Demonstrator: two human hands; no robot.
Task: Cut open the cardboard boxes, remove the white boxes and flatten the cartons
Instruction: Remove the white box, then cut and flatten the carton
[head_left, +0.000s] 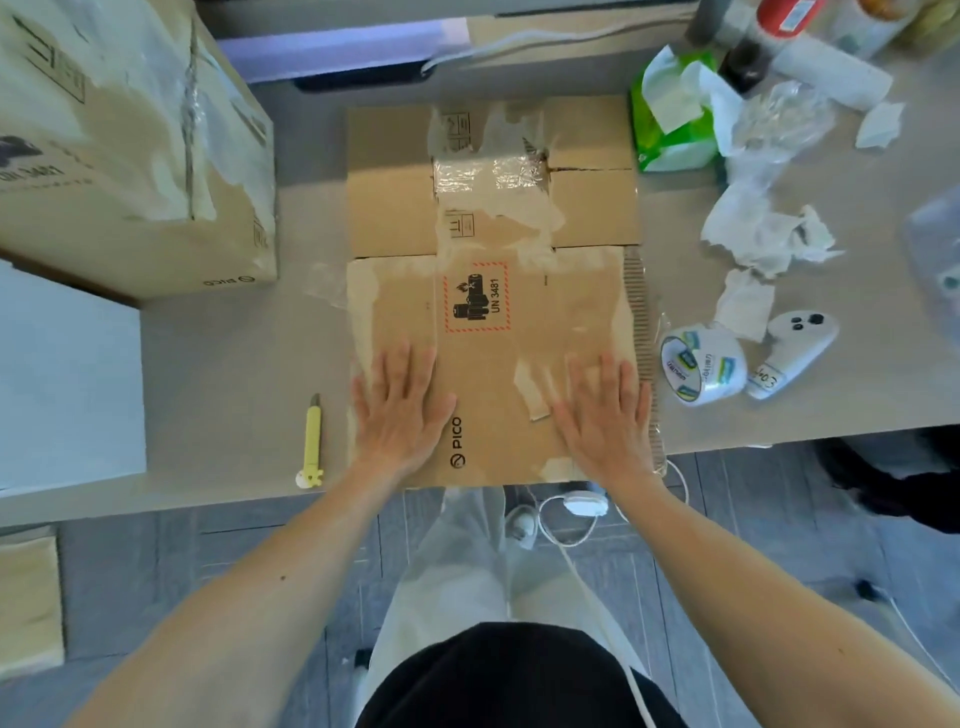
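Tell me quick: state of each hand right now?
Left hand: open, pressing flat on the flattened carton.
Right hand: open, pressing flat on the same carton.

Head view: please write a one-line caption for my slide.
The left hand and right hand press a flattened carton onto the table; a yellow cutter lies to its left.

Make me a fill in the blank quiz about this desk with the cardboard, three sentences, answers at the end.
1. The left hand and right hand press flat on the flattened carton, whose label reads UN ____.
2. The yellow knife lies on the carton's ____ side.
3. The tape roll lies on the carton's ____ side.

Missing words: 3481; left; right.
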